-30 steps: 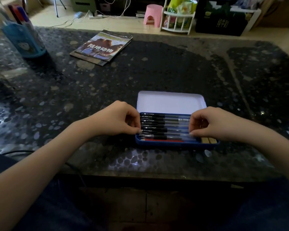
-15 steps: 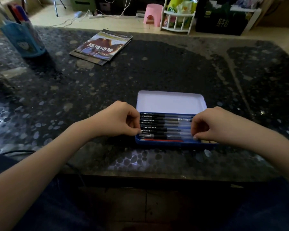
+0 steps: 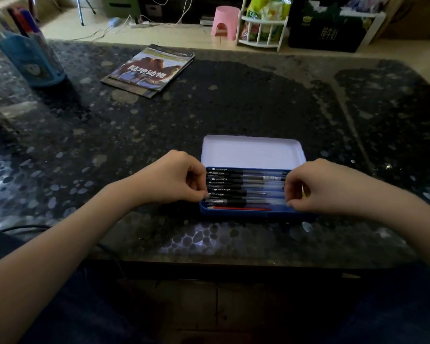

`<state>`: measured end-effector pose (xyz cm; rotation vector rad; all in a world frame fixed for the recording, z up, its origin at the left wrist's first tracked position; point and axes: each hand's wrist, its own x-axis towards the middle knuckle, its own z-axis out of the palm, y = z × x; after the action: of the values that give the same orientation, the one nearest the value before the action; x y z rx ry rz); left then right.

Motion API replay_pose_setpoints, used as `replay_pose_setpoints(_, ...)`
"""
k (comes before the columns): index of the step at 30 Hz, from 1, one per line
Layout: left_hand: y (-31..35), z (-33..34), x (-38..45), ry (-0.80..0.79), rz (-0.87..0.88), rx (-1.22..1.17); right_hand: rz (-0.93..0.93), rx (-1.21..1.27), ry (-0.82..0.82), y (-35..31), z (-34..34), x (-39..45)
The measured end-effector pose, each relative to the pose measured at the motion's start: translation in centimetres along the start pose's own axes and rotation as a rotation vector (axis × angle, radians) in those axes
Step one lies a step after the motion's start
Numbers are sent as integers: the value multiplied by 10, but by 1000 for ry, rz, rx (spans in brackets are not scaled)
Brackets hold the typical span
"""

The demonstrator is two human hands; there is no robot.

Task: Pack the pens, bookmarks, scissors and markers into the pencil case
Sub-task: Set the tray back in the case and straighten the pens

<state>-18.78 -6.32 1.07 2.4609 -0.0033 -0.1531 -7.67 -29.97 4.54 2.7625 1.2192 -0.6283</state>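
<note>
Both hands pinch one pen (image 3: pixel 246 201) in the open pencil case (image 3: pixel 256 212): left hand (image 3: pixel 170 178) at 9 o'clock end, right hand (image 3: pixel 319 186) at 3 o'clock end.

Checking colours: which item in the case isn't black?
The red pencil, lying nearest the person along the pencil case front wall; the pens are black.

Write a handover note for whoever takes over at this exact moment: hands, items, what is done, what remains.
Left hand and right hand each pinch one end of a pen lying near the front of the open pencil case.
Done: a row of pens and a red pencil lie in the tray.
Left: release the pen, close the lid. No scissors, bookmarks or markers are identifiable in view.
</note>
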Motion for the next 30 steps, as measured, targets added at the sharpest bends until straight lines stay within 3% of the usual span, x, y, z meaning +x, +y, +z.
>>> replay_pose_setpoints(12, -1, 0, 0, 6, 0, 2, 11, 470, -178, 18, -4, 11)
replay_pose_setpoints(30, -1, 1, 1, 4, -4, -12, -10, 513, -242, 23, -6, 9)
